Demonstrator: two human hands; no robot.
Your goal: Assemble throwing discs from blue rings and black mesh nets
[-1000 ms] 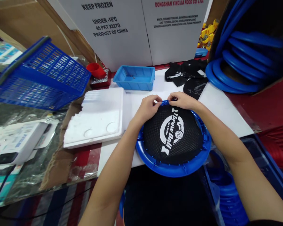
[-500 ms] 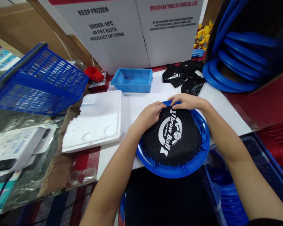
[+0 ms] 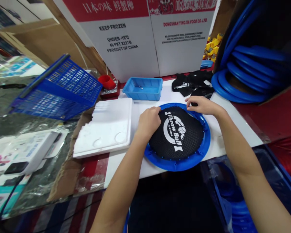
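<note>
A round blue plastic hoop (image 3: pixel 176 166) lies on the white tabletop close to me. Black mesh (image 3: pixel 160 142) printed "Throw Ball" in white spans its middle, and small pegs line the inner rim. My left hand (image 3: pixel 149 123) is closed around the hoop's upper left rim, its fingertips hidden. At the upper right rim is my right hand (image 3: pixel 202 105), thumb and forefinger curled together in a pinch. Whatever is between those fingertips is too small to make out. Loose black mesh pieces (image 3: pixel 189 83) lie just beyond this hand.
Behind stand a light-blue tray (image 3: pixel 143 94) with a few small bits and a white carton (image 3: pixel 138 61). White foam (image 3: pixel 106 129) and a tilted blue basket (image 3: pixel 63 90) are at left. Blue rings (image 3: pixel 240 85) fill a box at right; a blue crate (image 3: pixel 218 207) sits below.
The hoop has turned counterclockwise and lies flatter on the table. My hands have moved apart: the left now grips the upper left rim, the right is further right. The view has shifted.
</note>
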